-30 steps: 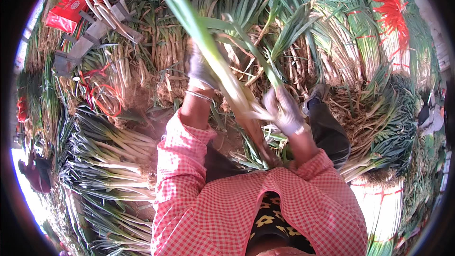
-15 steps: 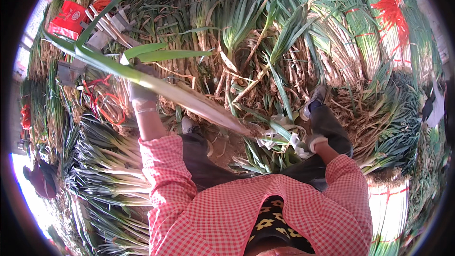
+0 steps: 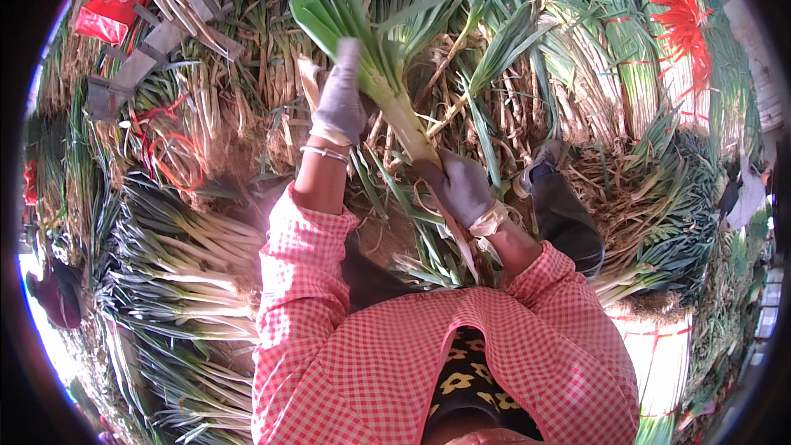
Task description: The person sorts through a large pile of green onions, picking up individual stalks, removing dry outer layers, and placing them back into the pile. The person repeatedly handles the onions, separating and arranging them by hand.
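The person holds one green onion stalk (image 3: pixel 387 91) with both gloved hands, in the middle of the scene. The left hand (image 3: pixel 339 103) is closed around the upper part, where the green leaves begin and spread toward the far side. The right hand (image 3: pixel 461 189) grips the pale lower part, nearer to the body, and dry yellowish skin hangs below it. Both sleeves are red and white checked. On the near left lie trimmed onions (image 3: pixel 181 280) in neat rows. On the far left there is a red bag (image 3: pixel 111 4). On the far right stand tied bundles (image 3: pixel 651 74) with red strings.
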Motion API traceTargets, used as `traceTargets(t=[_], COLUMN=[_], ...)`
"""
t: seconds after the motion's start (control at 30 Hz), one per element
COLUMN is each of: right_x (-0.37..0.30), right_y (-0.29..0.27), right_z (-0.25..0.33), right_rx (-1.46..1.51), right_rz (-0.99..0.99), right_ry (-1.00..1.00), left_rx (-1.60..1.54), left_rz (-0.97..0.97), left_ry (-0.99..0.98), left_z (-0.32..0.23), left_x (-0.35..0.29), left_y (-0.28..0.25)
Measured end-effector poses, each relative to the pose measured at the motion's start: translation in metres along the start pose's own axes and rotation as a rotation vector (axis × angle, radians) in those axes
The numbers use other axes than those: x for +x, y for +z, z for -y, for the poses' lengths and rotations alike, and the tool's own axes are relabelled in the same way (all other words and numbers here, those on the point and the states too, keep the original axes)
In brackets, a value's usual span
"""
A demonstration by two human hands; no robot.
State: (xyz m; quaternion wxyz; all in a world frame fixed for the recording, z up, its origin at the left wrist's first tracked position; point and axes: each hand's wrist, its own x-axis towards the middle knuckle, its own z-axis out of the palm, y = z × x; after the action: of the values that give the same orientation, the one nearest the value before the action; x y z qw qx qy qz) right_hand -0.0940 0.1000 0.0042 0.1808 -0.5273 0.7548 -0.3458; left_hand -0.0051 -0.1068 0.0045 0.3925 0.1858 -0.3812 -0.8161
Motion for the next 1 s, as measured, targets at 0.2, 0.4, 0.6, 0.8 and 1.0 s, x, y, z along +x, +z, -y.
traceTargets(t=[0.2,0.4,0.6,0.8,1.0], right_x=[-0.022,-0.025,-0.02,-0.028,-0.039], right_y=[0.002,0.015,0.008,0.018,0.026], right_z=[-0.011,-0.025,-0.033,-0.063,-0.097], right_rx=[0.218,0.12,0.202,0.855,1.647], right_rz=[-0.069,-0.264,-0.158,0.001,-0.274], right_ry=[0.197,0.047,0.422,0.796,0.938], left_rx=[-0.003,-0.19,-0.255,-0.358,-0.35], left_rz=[-0.152,-0.16,-0.042,0.233,0.102], left_ry=[-0.108,-0.33,-0.244,-0.244,-0.143], left_z=[0.029,0.027,0.015,0.007,0.009], left_x=[0.001,-0.001,-0.015,-0.019,-0.022], left_y=[-0.003,-0.01,0.001,-0.003,0.012])
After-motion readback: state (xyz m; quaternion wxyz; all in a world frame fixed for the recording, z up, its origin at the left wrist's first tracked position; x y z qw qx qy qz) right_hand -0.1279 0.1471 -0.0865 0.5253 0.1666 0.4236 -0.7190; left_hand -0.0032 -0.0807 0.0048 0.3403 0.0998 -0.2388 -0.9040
